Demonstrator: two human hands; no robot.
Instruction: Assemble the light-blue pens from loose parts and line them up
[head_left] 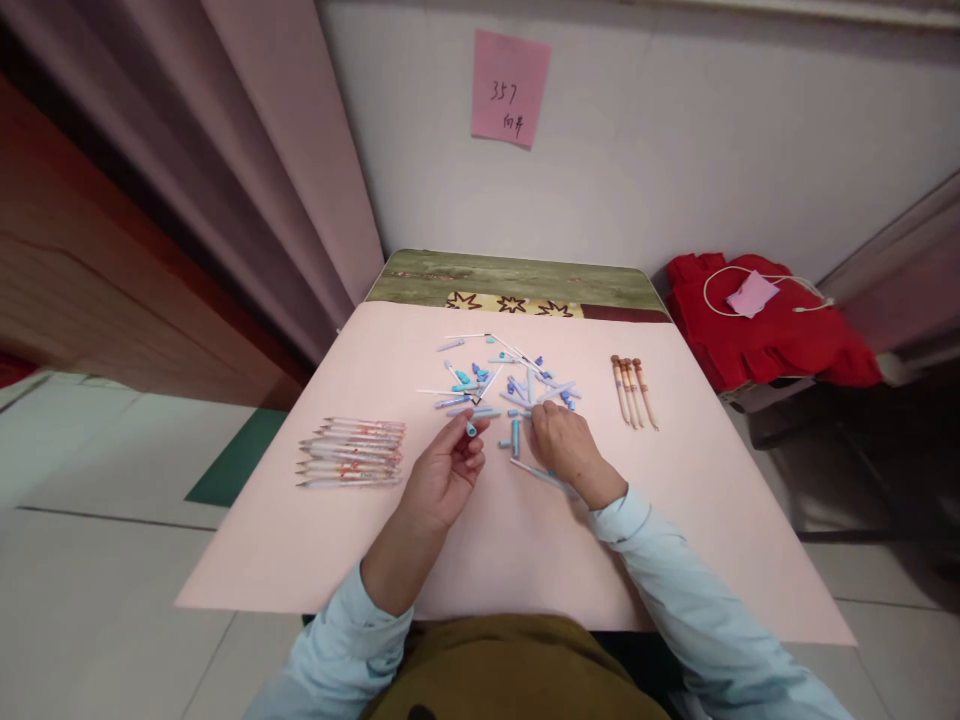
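My left hand (448,468) pinches a light blue pen barrel (471,430), its round open end turned toward me. To the right, my right hand (564,442) reaches down to the near edge of the loose pen parts, fingers pressed together; its fingertips and anything in them are hidden. Around both hands lie blue and lilac pen barrels, small caps and thin white refills. A teal barrel (515,438) stands out between the hands. Closer to me, a white refill with a pale blue part (544,474) runs partly under my right hand.
Several patterned pencils (351,455) lie in a row on the left of the pink-covered table (510,560). Several brown-topped pens (631,392) lie at the right. Beyond the table's right edge is a red cloth (795,345) with a white cable. A wall stands behind.
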